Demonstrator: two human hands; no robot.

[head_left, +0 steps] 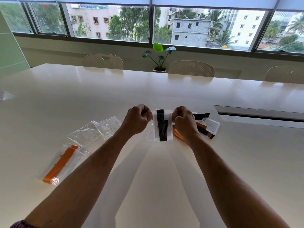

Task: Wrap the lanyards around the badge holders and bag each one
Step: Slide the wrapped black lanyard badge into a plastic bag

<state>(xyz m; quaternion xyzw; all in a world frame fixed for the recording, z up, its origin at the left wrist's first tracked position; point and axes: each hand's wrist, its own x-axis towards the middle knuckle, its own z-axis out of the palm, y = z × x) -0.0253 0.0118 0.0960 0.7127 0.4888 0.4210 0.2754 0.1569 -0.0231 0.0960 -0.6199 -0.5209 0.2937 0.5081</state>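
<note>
A clear plastic bag [153, 134] hangs above the table between my hands, with a white badge holder wrapped in a black lanyard [162, 127] inside it. My left hand [138, 118] pinches the bag's top left corner and my right hand [184, 120] pinches its top right corner. To the right lie a badge holder with a black lanyard [211, 126] and an orange lanyard [178, 135], partly hidden behind my right hand. At the left a sealed bag [61, 163] holds an orange-wrapped badge.
Several empty clear bags [93, 130] lie left of my left hand. The white table [148, 178] has a cable slot [259, 113] at the right. Chairs [190, 69] and a potted plant [158, 58] stand at the far edge under the windows.
</note>
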